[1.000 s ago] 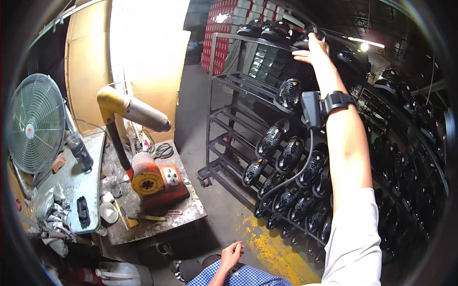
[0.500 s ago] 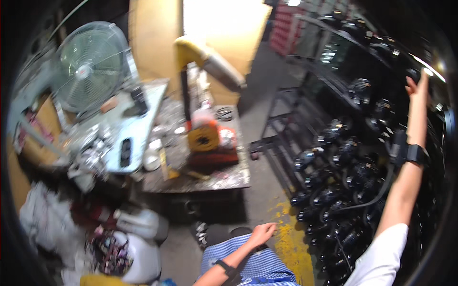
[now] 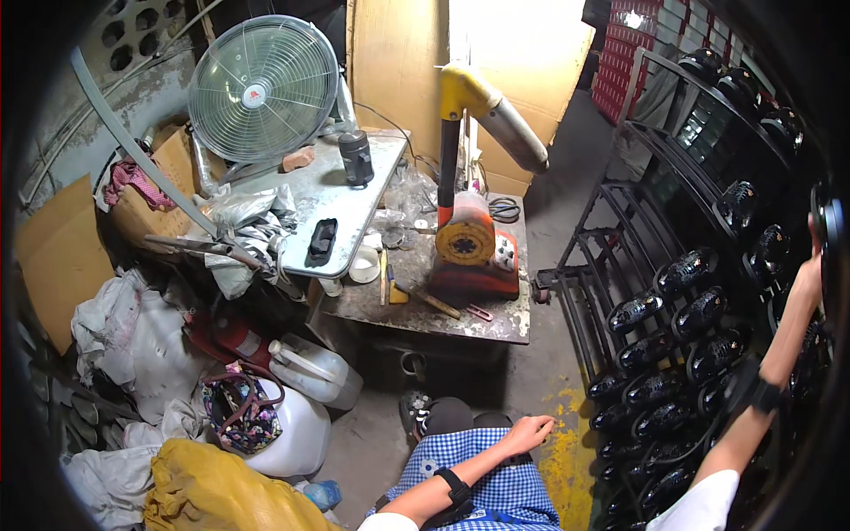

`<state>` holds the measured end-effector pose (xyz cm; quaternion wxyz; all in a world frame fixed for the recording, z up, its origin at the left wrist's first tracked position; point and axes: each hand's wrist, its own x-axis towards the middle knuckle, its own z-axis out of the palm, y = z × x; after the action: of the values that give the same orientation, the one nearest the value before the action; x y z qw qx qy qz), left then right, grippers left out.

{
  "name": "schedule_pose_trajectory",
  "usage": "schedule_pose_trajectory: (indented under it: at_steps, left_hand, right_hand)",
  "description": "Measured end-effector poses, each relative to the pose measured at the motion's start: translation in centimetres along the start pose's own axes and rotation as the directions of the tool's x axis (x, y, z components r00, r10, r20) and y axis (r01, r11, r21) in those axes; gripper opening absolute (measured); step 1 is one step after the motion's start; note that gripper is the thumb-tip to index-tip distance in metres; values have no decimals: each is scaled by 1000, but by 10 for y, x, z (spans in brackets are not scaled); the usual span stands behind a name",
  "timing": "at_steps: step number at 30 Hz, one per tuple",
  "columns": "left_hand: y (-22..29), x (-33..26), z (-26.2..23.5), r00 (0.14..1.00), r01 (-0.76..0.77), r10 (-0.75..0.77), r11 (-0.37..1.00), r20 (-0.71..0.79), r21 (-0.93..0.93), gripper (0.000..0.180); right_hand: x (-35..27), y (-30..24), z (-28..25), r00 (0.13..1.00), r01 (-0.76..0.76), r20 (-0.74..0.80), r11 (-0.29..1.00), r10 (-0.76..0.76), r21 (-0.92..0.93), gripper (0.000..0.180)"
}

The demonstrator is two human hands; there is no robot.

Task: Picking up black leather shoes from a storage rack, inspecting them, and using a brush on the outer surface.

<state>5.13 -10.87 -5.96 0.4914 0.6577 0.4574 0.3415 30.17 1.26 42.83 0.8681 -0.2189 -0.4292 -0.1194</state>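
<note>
My right hand is stretched up at the far right rim, against a black glossy piece on the metal rack. Its fingers are lost in the dark edge, so the grip is unclear. A black band sits on that forearm. The rack's shelves hold several black glossy shoe-shaped pieces. My left hand lies low in the middle with its fingers spread, resting on my blue checked clothing and holding nothing. A dark strap wraps that wrist.
A cluttered workbench carries an orange and red machine with a yellow post and grey duct. A large fan, a grey tabletop, white jugs, rags and a yellow bag fill the left. Yellow paint marks the concrete floor.
The view has swung left and down, bringing the workbench and fan to the middle. My right arm now sits at the far right rim, still raised to the rack. My left hand stays low.
</note>
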Motion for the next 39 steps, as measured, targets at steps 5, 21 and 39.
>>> schedule_pose_trajectory:
  at_steps: [5, 21, 39]
  left_hand:
    - [3, -1, 0, 1000, -3, 3, 1000, -7, 20, 35]
    - [9, 3, -1, 999, -11, 9, 998, -41, -58, 31]
    - [14, 22, -16, 948, 318, -309, 910, 79, -265, 28]
  right_hand:
    - [-71, -10, -78, 897, -402, 299, 883, 327, 242, 48]
    - [-335, 29, -127, -89, -992, 265, -110, 960, 65, 31]
    - [-405, 108, -40, -225, -956, 386, -280, 894, 90, 26]
